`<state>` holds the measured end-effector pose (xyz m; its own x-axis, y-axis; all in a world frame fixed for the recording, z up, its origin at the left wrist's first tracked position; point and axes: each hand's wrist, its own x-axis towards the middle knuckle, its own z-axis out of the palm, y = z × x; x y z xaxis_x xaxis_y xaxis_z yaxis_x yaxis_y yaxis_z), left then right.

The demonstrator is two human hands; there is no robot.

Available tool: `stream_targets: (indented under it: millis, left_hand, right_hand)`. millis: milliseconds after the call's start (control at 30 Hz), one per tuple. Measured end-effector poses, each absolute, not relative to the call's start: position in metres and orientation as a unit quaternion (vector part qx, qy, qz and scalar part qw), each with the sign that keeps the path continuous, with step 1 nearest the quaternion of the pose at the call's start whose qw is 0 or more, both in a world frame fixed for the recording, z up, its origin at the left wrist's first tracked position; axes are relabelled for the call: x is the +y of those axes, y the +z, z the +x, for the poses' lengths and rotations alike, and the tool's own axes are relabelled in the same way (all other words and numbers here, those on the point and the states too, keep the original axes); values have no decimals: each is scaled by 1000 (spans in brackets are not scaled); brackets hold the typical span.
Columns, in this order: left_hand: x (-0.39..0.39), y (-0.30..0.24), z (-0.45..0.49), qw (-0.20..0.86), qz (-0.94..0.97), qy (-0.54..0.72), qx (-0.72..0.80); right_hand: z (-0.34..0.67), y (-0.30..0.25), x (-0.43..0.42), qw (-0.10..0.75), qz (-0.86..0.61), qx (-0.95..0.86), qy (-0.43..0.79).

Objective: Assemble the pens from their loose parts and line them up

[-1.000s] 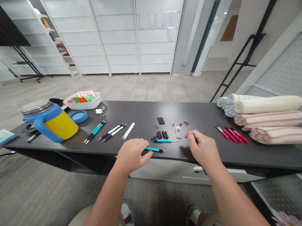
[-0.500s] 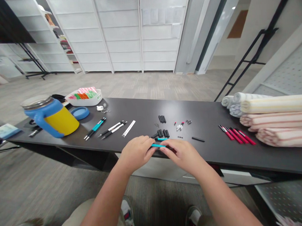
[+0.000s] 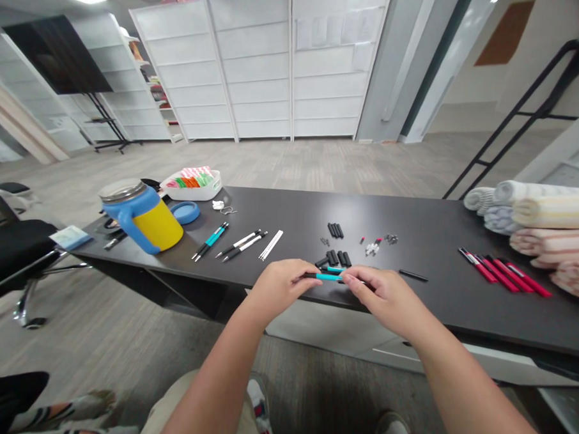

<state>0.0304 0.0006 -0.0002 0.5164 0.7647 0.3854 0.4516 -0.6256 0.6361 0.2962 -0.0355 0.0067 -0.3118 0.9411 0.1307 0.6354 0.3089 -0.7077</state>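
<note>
Over the table's front edge, my left hand (image 3: 285, 282) is closed on the black end of a turquoise pen (image 3: 326, 277). My right hand (image 3: 376, 290) pinches the other end, so the pen lies roughly level between both hands. Just behind it, a second turquoise piece (image 3: 336, 268) rests on the table, partly hidden. Short black grips (image 3: 338, 258) lie beyond the fingers, with another row of black grips (image 3: 335, 230) farther back. Small white and red pieces (image 3: 373, 246) and tiny metal parts (image 3: 391, 239) are scattered to the right, near a thin black rod (image 3: 413, 275).
Left on the dark table (image 3: 279, 208) are turquoise pens (image 3: 210, 241), black-and-white pens (image 3: 243, 246), white sticks (image 3: 271, 245), a blue-yellow mug (image 3: 148, 220) and a white basket (image 3: 197, 186). Red pens (image 3: 505, 273) and rolled cloths (image 3: 553, 231) lie right. Another person's legs (image 3: 63, 425) show lower left.
The head view has swung left, so everything appears farther right. More of the held pen's black end now shows beside my left fingers. Both hands still hold the pen.
</note>
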Motion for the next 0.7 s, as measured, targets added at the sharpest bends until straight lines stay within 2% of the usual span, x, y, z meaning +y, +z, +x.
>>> stream_targets:
  millis: [233,400,533,700]
  left_hand:
    - [-2,-3,31,180,881,258,352]
    - [-3,4,30,178,896,205,351]
    - [-3,7,27,249,864,242,366]
    - [-4,7,23,419,745,331,400]
  right_hand:
    - [298,2,-35,265,-511,-784,233]
    - [300,-5,-35,296,-496,-796,183]
    - [300,-7,-35,308,-488,-799,171]
    - [297,-6,-36,293,-514,-784,189]
